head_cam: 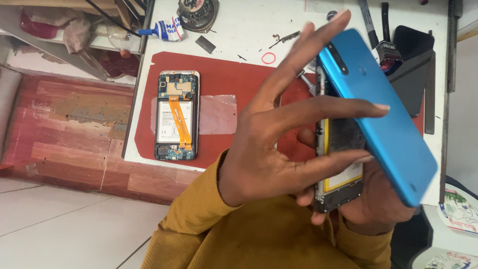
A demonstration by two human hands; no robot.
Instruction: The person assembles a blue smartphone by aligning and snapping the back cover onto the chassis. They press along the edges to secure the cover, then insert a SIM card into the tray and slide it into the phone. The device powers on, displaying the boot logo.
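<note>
My left hand [269, 149] is raised in the middle of the view with its fingers spread. Its fingertips rest on a blue phone back cover [383, 114], which stands lifted at an angle off the phone body [341, 164]. The thumb reaches behind the body's edge. That body shows a yellow-edged battery and a dark frame. My right hand [371, 209] cups the phone from below, mostly hidden under it. Both sleeves are mustard yellow.
A second opened phone [178, 115] with an orange ribbon cable lies on a red mat [219, 74] beside a clear film [217, 114]. On the white table [249, 25] are a glue tube [164, 28], a round metal part [198, 14], a red ring [268, 58], a black panel [416, 69] and pens [368, 22].
</note>
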